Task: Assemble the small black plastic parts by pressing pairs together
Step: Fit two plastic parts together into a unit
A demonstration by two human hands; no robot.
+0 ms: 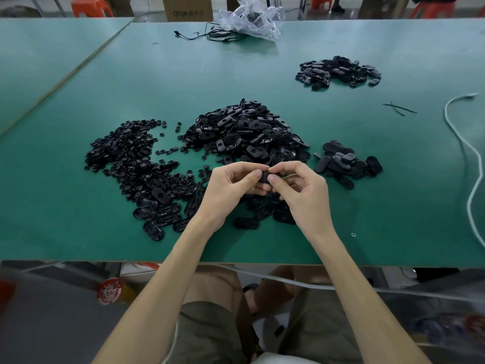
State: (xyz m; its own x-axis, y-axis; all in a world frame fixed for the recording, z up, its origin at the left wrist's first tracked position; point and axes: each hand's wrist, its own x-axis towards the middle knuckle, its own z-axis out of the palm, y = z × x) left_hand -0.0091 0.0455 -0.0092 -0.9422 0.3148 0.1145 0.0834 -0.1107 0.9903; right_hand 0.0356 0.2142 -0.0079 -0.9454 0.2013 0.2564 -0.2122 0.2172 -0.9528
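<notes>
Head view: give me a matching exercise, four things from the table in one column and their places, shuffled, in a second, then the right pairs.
Things:
1. clear plastic bag
2. white cable
3. pile of small round parts
4. black part

Places:
a. pinched between the left hand and the right hand
b. at the far edge of the table
c. along the table's right side
d. left of the pile of oval parts

Pairs: 1-b, 2-c, 3-d, 4-a.
</notes>
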